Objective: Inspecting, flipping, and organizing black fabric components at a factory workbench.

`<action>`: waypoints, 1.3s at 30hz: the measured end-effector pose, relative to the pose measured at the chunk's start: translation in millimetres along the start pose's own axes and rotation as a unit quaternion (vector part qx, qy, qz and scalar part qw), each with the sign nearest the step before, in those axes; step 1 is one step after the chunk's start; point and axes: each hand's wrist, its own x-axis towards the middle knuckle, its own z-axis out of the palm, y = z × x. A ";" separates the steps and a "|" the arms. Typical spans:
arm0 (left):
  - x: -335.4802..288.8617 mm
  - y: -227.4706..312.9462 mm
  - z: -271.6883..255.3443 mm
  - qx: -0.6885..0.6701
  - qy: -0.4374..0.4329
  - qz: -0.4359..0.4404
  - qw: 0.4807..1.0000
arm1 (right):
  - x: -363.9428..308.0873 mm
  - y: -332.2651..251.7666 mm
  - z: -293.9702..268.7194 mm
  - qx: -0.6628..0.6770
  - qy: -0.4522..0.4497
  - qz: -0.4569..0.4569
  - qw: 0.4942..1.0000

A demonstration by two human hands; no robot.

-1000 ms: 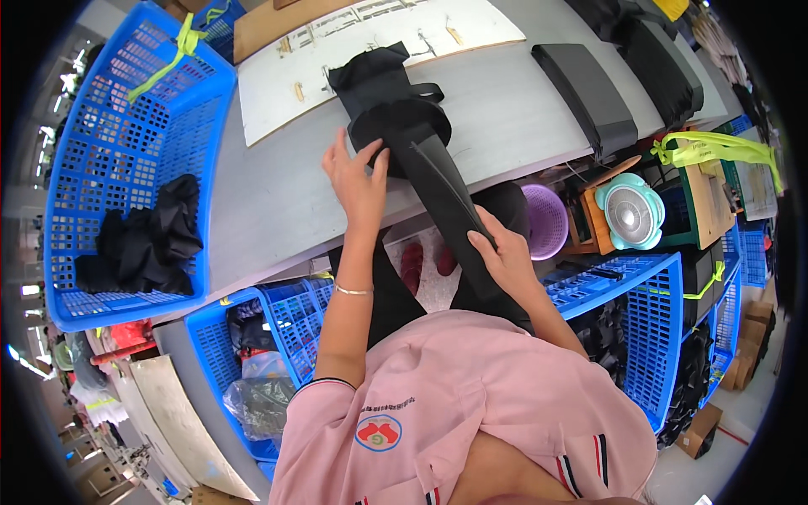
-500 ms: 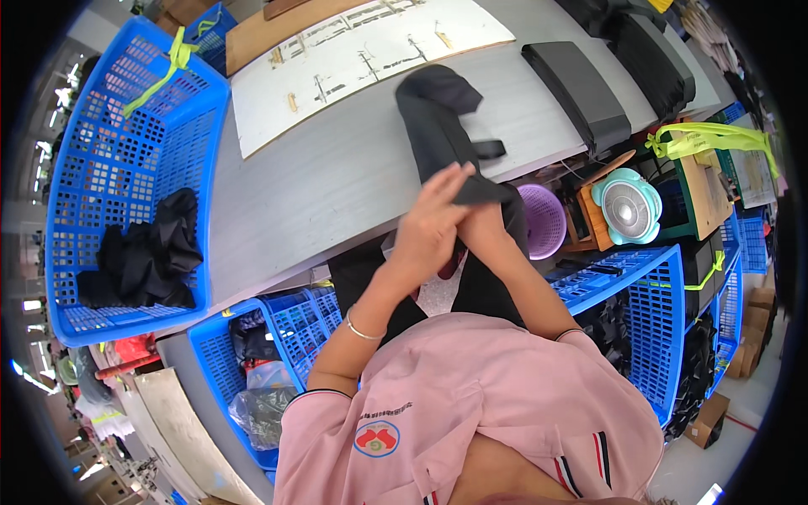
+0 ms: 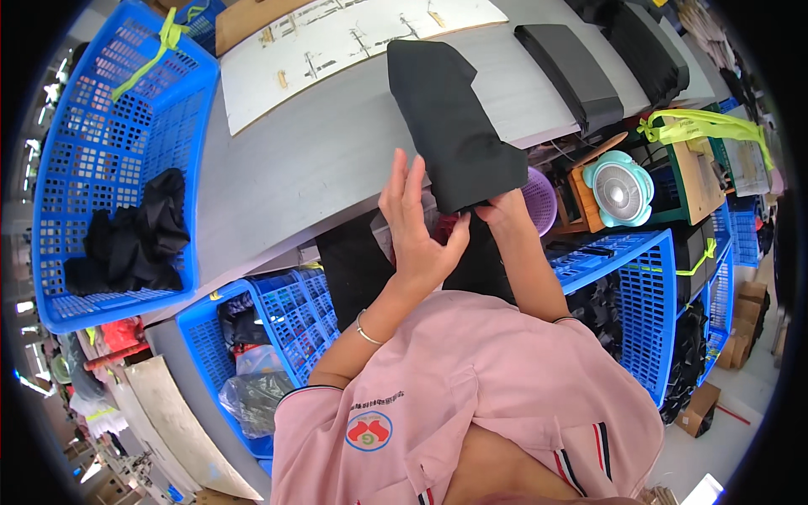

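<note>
A folded black garment (image 3: pixel 454 118) lies across the grey table (image 3: pixel 320 160), its near end hanging over the front edge. My right hand (image 3: pixel 503 207) grips that near end from below. My left hand (image 3: pixel 414 227) is raised just left of the garment, palm open and fingers apart, holding nothing. A large blue basket (image 3: pixel 109 143) on the left of the table holds a heap of black cloth (image 3: pixel 135 236).
A white paper template (image 3: pixel 337 42) lies at the table's back. Folded black pieces (image 3: pixel 572 71) lie on the table's right. Below the table stand blue crates (image 3: pixel 640 295), a purple bowl (image 3: pixel 539 198) and a small teal fan (image 3: pixel 619 189).
The black garment was pulled and folded from a long strip into a flat, smooth piece. My left hand lifted off it and opened; my right hand moved to its near end.
</note>
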 end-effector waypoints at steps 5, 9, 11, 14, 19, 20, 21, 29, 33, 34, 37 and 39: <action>4.9 5.0 3.4 0.025 0.053 -0.013 0.998 | -10.9 -2.7 11.3 0.011 -0.019 0.027 0.999; 6.1 9.6 6.2 -0.028 0.054 0.005 0.998 | -17.3 1.0 15.4 0.040 -0.002 0.066 0.997; 5.3 10.2 7.5 -0.044 0.063 -0.014 0.997 | -20.3 5.3 17.7 0.076 0.002 0.124 0.989; 3.5 8.4 7.5 -0.037 0.065 -0.017 0.997 | -23.3 12.0 22.6 0.083 0.055 0.126 0.987; 0.7 4.1 5.2 -0.019 0.060 0.005 0.998 | -25.5 14.6 30.9 0.114 0.077 0.146 0.980; 0.1 3.5 5.4 -0.017 0.058 0.001 0.998 | -25.8 14.4 31.7 0.134 0.080 0.142 0.978; -0.7 2.9 5.6 -0.020 0.060 0.006 0.998 | -25.9 13.9 32.1 0.128 0.095 0.150 0.976; -3.3 -9.1 11.6 0.007 0.068 0.041 0.997 | -19.8 15.8 28.6 0.195 -0.001 0.155 0.968; -0.3 -10.1 7.8 0.022 0.069 0.059 0.996 | -14.7 14.3 26.3 0.194 0.002 0.170 0.966; -0.2 -8.6 5.3 -0.011 0.065 0.041 0.997 | -13.4 14.8 25.2 0.191 0.014 0.178 0.965; -2.4 -3.5 -3.7 -0.077 0.059 -0.002 0.995 | -8.5 21.1 21.0 0.150 0.002 0.153 0.977; -4.2 -5.5 -8.8 -0.105 0.058 -0.027 0.992 | -4.0 30.8 20.1 0.111 -0.025 0.123 0.986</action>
